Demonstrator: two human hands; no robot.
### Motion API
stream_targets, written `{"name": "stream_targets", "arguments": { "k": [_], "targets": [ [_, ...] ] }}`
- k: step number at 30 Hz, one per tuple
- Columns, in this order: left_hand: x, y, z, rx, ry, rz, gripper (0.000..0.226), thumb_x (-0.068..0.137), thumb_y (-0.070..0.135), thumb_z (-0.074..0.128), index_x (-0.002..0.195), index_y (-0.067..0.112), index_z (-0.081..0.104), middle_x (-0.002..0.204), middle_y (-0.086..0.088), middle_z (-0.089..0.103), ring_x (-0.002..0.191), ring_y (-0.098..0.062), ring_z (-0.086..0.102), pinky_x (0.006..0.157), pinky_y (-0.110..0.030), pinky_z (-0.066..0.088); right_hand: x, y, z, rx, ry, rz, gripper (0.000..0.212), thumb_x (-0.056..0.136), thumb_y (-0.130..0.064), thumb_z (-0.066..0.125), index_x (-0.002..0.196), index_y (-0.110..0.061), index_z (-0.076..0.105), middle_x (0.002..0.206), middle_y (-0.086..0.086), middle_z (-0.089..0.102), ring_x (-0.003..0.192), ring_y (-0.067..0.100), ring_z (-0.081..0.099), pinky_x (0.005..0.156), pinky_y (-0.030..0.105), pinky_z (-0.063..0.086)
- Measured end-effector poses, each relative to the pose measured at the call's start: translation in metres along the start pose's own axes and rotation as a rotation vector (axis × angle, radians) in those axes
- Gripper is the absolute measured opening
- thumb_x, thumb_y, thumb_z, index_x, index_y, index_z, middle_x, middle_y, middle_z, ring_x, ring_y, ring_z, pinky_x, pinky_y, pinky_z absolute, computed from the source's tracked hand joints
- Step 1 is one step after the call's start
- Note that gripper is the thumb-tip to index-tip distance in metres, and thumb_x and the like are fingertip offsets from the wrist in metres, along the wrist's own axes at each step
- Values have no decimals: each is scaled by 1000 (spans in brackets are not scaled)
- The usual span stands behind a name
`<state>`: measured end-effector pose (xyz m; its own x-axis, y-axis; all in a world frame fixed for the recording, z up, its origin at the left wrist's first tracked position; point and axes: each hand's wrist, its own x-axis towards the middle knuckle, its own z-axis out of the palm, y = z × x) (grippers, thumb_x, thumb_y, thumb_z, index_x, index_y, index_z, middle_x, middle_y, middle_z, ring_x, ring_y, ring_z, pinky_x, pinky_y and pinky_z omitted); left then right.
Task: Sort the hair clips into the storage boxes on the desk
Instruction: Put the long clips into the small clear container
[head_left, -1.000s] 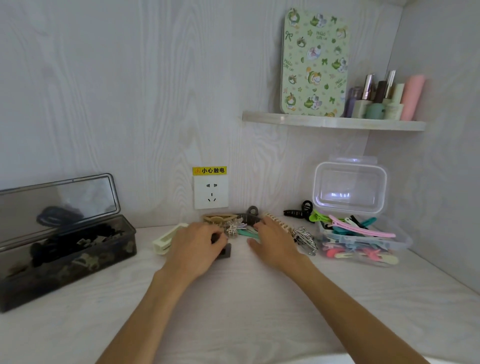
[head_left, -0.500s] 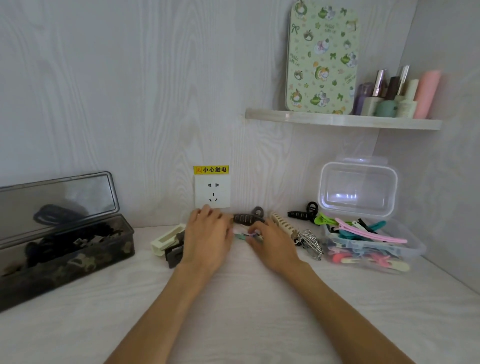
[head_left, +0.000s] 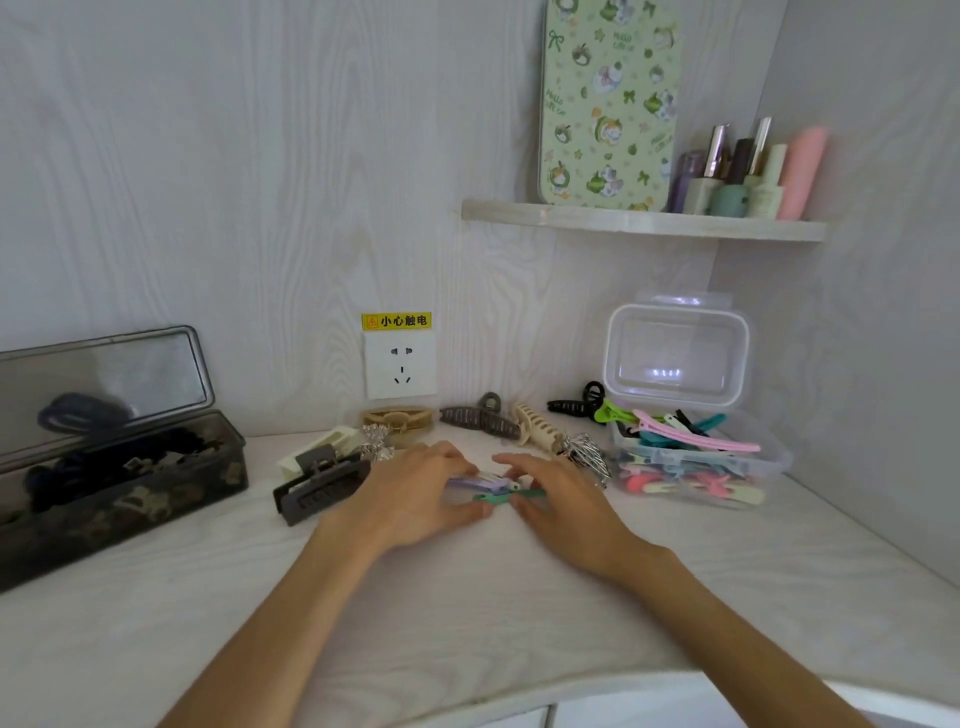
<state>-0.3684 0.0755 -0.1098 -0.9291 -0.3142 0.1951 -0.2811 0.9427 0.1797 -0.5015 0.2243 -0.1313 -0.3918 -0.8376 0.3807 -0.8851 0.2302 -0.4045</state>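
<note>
My left hand (head_left: 415, 501) and my right hand (head_left: 563, 501) lie low on the white desk, fingertips facing each other. Between them sit a purple clip (head_left: 475, 483) and a green clip (head_left: 504, 497), touched by the fingers of both hands. Left of my left hand are a dark grey claw clip (head_left: 317, 488) and a cream one (head_left: 322, 448). At the wall lie a beige claw (head_left: 397, 418), a grey claw (head_left: 480, 418), a cream comb-like claw (head_left: 537, 434) and a black claw (head_left: 574, 404). A dark box (head_left: 156, 499) stands open at left. A clear box (head_left: 774, 460) at right holds several coloured clips.
A silver wire clip (head_left: 589, 457) lies beside the clear box, whose lid (head_left: 675, 353) leans on the wall. A wall socket (head_left: 400, 364) is behind the clips. A shelf (head_left: 644, 221) overhead carries bottles and a patterned tin. The desk's front edge (head_left: 623, 680) curves at the bottom right.
Both hands have drawn back from the wall toward me, bringing the purple and green clips with them. The beige and grey claws at the wall are uncovered now.
</note>
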Motion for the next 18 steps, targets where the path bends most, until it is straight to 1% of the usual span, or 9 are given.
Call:
{"name": "stream_targets", "arguments": {
  "k": [2, 4, 5, 8, 11, 13, 15, 18],
  "targets": [
    [-1, -2, 0, -12, 23, 23, 58, 83, 65, 46, 133, 35, 46, 127, 12, 50, 114, -12, 48, 91, -37, 45, -1, 2, 2, 25, 7, 36, 47, 91, -21, 54, 135, -30, 43, 121, -8, 59, 114, 12, 46, 98, 28, 37],
    [-1, -3, 2, -60, 27, 27, 59, 85, 60, 48, 138, 34, 40, 124, 9, 51, 112, -13, 48, 90, -35, 44, -1, 3, 6, -45, 38, 16, 46, 92, -22, 52, 136, -27, 44, 124, -6, 57, 117, 14, 42, 96, 26, 32],
    [-1, -3, 3, -84, 15, 24, 58, 86, 58, 49, 138, 33, 40, 122, 7, 51, 110, -14, 48, 89, -33, 43, -1, 3, 7, -100, 40, -3, 45, 93, -22, 50, 137, -25, 44, 125, -6, 55, 117, 14, 40, 95, 25, 31],
    [2, -3, 4, -166, 5, 26, 44, 87, 52, 53, 126, 33, 56, 112, 5, 54, 105, -14, 50, 87, -34, 44, -1, 4, 9, -191, 24, -28, 41, 95, -25, 43, 136, -24, 45, 125, -5, 46, 114, 13, 36, 90, 25, 28],
    [0, -5, 2, -208, 52, 33, 36, 83, 54, 58, 114, 35, 65, 106, 10, 56, 97, -10, 52, 79, -31, 44, -3, 0, 5, -189, 56, -9, 30, 94, -28, 46, 122, -25, 55, 118, -5, 45, 109, 11, 38, 85, 23, 29],
    [-1, -7, 3, -242, 82, 43, 34, 81, 54, 61, 110, 37, 67, 106, 15, 61, 94, -6, 55, 78, -27, 44, -4, -4, 3, -163, 67, 11, 24, 94, -30, 48, 115, -25, 58, 114, -5, 51, 106, 12, 43, 84, 22, 31],
    [-2, -8, 3, -265, 107, 33, 35, 79, 56, 63, 110, 40, 66, 103, 15, 66, 87, -1, 54, 73, -23, 42, -7, -7, 2, -144, 85, 12, 20, 94, -30, 49, 109, -23, 59, 110, -4, 57, 104, 13, 48, 84, 22, 32],
    [-3, -10, 4, -301, 111, 24, 38, 77, 57, 64, 110, 38, 66, 95, 14, 68, 78, 3, 54, 67, -16, 40, -11, -11, -1, -114, 116, 18, 19, 94, -28, 49, 107, -21, 61, 106, -2, 61, 101, 15, 52, 84, 24, 37]
  ]
}}
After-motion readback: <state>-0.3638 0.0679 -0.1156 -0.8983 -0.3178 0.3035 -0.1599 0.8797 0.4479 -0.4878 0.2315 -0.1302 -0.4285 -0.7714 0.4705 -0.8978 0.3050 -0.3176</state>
